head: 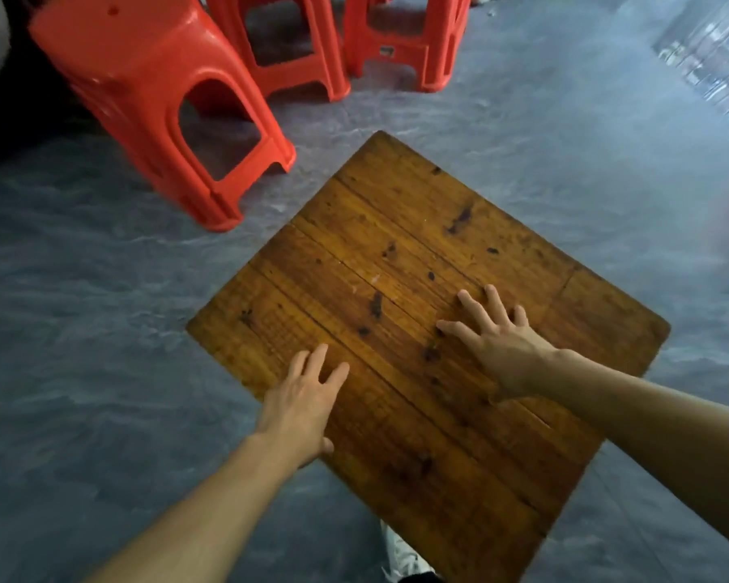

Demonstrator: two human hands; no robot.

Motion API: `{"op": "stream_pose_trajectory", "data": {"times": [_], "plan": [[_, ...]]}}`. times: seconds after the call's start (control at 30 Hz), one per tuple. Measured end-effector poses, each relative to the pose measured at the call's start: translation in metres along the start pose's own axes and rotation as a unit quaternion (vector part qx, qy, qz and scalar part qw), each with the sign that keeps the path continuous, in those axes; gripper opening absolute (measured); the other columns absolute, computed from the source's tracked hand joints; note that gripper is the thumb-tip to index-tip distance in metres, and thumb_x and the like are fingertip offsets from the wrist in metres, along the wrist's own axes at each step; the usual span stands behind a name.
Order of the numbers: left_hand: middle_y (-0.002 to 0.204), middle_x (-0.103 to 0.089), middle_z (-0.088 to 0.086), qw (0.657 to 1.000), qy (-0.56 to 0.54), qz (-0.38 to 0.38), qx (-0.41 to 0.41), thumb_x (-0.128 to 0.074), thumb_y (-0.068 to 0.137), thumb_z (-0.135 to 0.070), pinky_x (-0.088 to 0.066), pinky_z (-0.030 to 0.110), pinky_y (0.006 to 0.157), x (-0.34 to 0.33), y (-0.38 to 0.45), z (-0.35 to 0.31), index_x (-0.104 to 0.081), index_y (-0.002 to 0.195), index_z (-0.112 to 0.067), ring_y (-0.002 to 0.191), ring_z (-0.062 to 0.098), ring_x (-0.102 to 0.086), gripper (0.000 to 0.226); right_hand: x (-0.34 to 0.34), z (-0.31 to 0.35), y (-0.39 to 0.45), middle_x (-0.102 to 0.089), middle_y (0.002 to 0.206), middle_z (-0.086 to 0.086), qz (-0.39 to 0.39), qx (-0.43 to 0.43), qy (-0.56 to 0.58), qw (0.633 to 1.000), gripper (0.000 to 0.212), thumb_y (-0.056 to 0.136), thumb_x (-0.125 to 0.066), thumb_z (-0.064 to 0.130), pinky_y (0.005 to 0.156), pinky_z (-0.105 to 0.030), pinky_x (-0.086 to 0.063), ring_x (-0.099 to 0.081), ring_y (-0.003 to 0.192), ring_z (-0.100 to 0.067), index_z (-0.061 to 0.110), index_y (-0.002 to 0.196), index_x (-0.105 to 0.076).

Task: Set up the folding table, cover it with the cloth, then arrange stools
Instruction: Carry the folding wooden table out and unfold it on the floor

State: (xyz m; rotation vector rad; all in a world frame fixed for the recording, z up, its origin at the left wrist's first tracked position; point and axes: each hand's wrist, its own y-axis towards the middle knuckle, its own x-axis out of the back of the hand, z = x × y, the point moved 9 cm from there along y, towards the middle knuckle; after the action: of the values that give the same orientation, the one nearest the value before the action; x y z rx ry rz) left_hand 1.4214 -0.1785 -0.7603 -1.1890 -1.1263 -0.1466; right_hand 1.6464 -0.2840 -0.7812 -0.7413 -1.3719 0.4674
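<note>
Both hands lie flat with fingers spread on the wooden table [421, 296], left hand [302, 403] by the near-left edge, right hand [495, 345] more toward the middle. Three red stools [144, 90] stand on the grey floor [81, 309] at far left. A white shoe [400, 555] pokes out under the near edge.

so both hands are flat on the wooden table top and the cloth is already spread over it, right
Not quite. The head view shows the left hand and right hand flat on the wooden table top, but the wood is bare; no cloth is spread over it.
</note>
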Motion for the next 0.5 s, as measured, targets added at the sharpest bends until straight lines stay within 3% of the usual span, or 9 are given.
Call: {"op": "stream_pose_trajectory", "data": {"times": [0.1,0.2,0.4,0.5], "plan": [[0.16,0.0,0.003,0.998,0.046,-0.023,-0.045,-0.084,0.071,-0.034,-0.045,0.039,0.101,0.002,0.006,0.012,-0.013,0.152,-0.033,0.147,0.027,-0.006,0.107,-0.001,0.0,-0.004,0.025,0.16,-0.002,-0.053,-0.04,0.102,0.993,0.112,0.077,-0.081,0.024,0.115,-0.065,-0.016,0.022,0.146,-0.038,0.042,0.151,0.002],[0.159,-0.001,0.004,0.997,0.052,-0.023,-0.061,-0.082,0.073,-0.03,-0.043,0.04,0.103,-0.001,0.008,0.014,-0.011,0.152,-0.032,0.146,0.028,-0.005,0.107,-0.017,0.004,-0.024,0.014,0.163,-0.001,-0.095,-0.112,0.212,0.966,0.1,0.081,-0.076,0.034,0.119,-0.057,-0.015,0.015,0.149,-0.03,0.035,0.154,-0.008],[0.161,0.011,0.007,0.985,0.107,-0.002,-0.134,-0.081,0.075,-0.033,-0.023,0.04,0.117,-0.009,0.001,0.006,0.0,0.153,-0.024,0.148,0.03,0.003,0.113,-0.065,0.042,-0.078,0.015,0.163,0.0,-0.073,-0.215,0.322,0.919,0.097,0.084,-0.071,0.042,0.12,-0.055,-0.013,0.015,0.149,-0.026,0.034,0.155,-0.005],[0.16,0.015,0.012,0.974,0.147,-0.005,-0.17,-0.08,0.075,-0.033,-0.017,0.041,0.118,-0.017,-0.001,0.005,0.005,0.153,-0.019,0.147,0.033,0.004,0.116,-0.087,0.075,-0.091,0.02,0.162,0.0,-0.067,-0.26,0.353,0.896,0.109,0.079,-0.072,0.054,0.121,-0.052,-0.01,0.017,0.149,-0.026,0.034,0.154,0.004]]}}
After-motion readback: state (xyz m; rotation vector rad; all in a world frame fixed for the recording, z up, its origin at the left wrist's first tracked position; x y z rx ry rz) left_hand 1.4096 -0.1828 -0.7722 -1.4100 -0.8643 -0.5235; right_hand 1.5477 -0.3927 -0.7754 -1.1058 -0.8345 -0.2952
